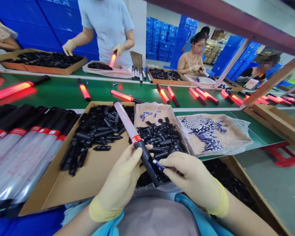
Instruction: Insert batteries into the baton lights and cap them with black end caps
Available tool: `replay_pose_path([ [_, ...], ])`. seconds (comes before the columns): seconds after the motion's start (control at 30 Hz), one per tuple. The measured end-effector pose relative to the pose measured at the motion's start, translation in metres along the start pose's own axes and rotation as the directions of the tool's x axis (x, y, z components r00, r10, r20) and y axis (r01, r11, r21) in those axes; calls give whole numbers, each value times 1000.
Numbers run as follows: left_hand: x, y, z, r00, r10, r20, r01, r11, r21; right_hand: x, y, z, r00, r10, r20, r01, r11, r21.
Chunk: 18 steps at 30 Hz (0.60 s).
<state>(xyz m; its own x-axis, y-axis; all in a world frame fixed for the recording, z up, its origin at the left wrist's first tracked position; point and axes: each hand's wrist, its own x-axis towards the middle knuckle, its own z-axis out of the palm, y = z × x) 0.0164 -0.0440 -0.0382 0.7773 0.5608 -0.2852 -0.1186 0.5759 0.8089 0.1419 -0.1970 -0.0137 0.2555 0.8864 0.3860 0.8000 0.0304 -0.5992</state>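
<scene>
My gloved left hand [124,178] is wrapped round the black handle of a light baton [145,157], whose clear tube and red band point up and away to the left. Between the thumb and fingers of my gloved right hand [186,175] is a small blue-and-white battery [158,164], right at the handle's side, where a dark opening shows. Behind the baton lies a lined tray [142,111] of black plastic parts with a few batteries. To its right, another lined tray [236,141] holds many batteries.
A cardboard box [71,190] of black parts stands left, beside a stack of clear batons [31,154]. Lit red batons [163,95] lie along the green conveyor belt [100,90]. Across it, a person in a light blue shirt [107,29] holds a lit baton; other people sit further right.
</scene>
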Motion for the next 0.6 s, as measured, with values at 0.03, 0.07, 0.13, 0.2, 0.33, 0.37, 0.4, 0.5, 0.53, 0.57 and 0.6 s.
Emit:
replay_pose_path([
  [0.03, -1, 0, -1, 1000, 13, -4, -13, 1000, 21, 3, -1, 7, 1000, -14, 23, 14, 1000, 4],
  [0.07, -2, 1, -2, 1000, 23, -8, -23, 999, 35, 6, -1, 13, 999, -16, 30, 16, 1000, 6],
  [0.13, -4, 1, -5, 999, 44, -24, -43, 998, 36, 9, 0, 24, 1000, -9, -4, 9, 1000, 1],
  [0.2, -4, 2, -8, 998, 48, -50, -48, 999, 2, 11, -2, 34, 999, -33, -35, 32, 999, -28],
  [0.33, -4, 9, -10, 994, -12, -112, 2, 997, -81, 15, 0, 36, 989, -148, 10, 149, 985, -82],
  [0.37, -3, 14, -10, 991, -29, -127, 16, 995, -102, 17, 7, 30, 987, -161, -2, 160, 983, -94],
  [0.4, -3, 19, -10, 988, -42, -150, 23, 992, -127, 19, 19, 21, 991, -129, -37, 123, 983, -138],
  [0.5, -2, 39, -11, 956, -41, -290, -34, 968, -249, 22, 81, -18, 934, 304, -187, -357, 806, -473],
  [0.53, -2, 44, -12, 943, -39, -330, -61, 956, -287, 21, 105, -31, 838, 519, -169, -504, 617, -605],
  [0.57, -2, 47, -14, 933, -43, -357, -76, 946, -314, 19, 128, -43, 778, 607, -166, -551, 531, -644],
  [0.6, -3, 49, -15, 929, -54, -366, -75, 942, -328, 18, 149, -52, 741, 651, -161, -567, 479, -670],
])
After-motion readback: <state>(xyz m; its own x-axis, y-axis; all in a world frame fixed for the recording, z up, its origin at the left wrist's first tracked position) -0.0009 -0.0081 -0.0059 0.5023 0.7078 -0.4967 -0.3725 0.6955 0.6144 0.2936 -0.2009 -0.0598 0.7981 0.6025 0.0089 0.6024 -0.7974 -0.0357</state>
